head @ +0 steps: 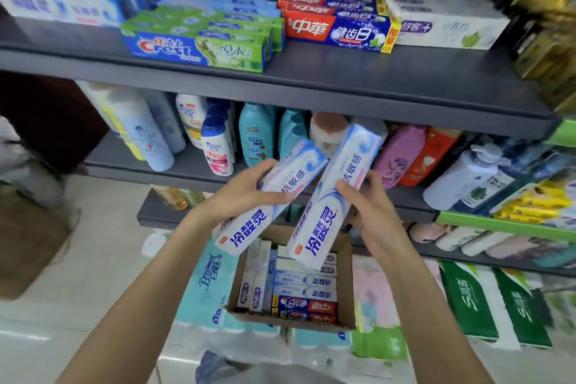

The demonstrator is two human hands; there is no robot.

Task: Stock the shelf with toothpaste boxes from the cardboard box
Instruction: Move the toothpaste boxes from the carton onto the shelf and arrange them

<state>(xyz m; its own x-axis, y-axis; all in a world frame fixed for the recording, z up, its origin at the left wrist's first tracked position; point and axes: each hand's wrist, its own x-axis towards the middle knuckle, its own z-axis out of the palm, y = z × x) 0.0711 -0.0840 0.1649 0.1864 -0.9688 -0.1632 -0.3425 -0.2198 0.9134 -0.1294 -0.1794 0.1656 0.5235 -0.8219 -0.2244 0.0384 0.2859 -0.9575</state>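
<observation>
Two white-and-blue toothpaste boxes are in hand, one to each. The left hand [249,188] grips the left box [268,196] round its middle, thumb on top and fingers curled beneath. The right hand [371,209] grips the right box [333,196] the same way, thumb laid across the printed face. Both boxes tilt, far ends raised toward the shelves; they lie close side by side, and whether they touch cannot be told.

Step in hand, by my judgement: carrying stock from box to shelf. The cardboard box [346,287] sits open directly below the hands, resting on wrapped tissue packs [205,284], with more toothpaste boxes lying inside it.

The top shelf [311,84] is above and beyond the hands and already carries toothpaste. A matching white-and-blue row [59,3] lies at its left end; bare shelf shows in front of that row. The bottles [215,140] on the shelf below are not the target.

The next move likely calls for raising both boxes clear of the shelf's front edge, turning them level and lengthwise, and setting them with the matching row.
</observation>
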